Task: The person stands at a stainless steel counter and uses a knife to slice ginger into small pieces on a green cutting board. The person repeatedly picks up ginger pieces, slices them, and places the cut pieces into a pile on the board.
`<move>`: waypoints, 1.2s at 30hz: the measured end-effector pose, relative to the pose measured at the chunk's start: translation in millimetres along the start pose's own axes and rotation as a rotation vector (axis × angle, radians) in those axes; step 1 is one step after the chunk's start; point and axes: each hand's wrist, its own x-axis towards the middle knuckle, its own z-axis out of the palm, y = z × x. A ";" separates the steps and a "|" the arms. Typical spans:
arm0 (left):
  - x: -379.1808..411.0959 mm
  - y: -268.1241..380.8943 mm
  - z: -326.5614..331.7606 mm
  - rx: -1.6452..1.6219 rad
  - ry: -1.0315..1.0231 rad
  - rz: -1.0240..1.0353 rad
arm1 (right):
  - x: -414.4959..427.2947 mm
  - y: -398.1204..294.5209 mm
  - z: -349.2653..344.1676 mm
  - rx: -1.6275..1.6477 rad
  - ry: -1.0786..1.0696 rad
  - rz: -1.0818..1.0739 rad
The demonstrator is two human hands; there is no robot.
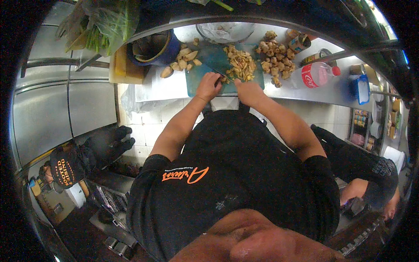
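My right hand [249, 93] grips a kitchen knife [220, 72], whose blade points up and left across a green cutting board [193, 82]. Curled close beside the blade, my left hand [208, 85] holds down a small piece of ginger [224, 79], mostly hidden by the fingers. A heap of sliced ginger [241, 64] lies on the board just beyond the knife. Larger pale pieces of ginger [186, 58] sit at the board's left edge. To the right is a pile of whole knobby ginger [277, 57].
A blue bucket [170, 49] and yellowish boards [126, 73] stand left on the steel table [157, 88]. A plastic-lined bowl [226, 31] is behind. A Coca-Cola bottle [311, 75], cans [299, 42] and a blue container [361, 88] are right. An overhead shelf holds bagged greens [101, 32]. People work on both sides.
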 end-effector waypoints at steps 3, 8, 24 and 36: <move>-2.1 -8.3 4.5 -0.028 0.000 0.014 | 17.7 8.2 29.6 0.086 0.043 -0.008; -4.3 -11.1 6.3 -0.059 0.041 0.009 | 35.3 22.4 25.4 0.132 0.010 -0.036; 2.1 -0.1 4.7 -0.036 0.020 -0.092 | 22.5 17.3 20.6 0.101 -0.028 -0.008; 3.2 -1.3 6.4 0.008 0.020 -0.079 | 6.6 12.1 13.9 -0.030 -0.029 -0.018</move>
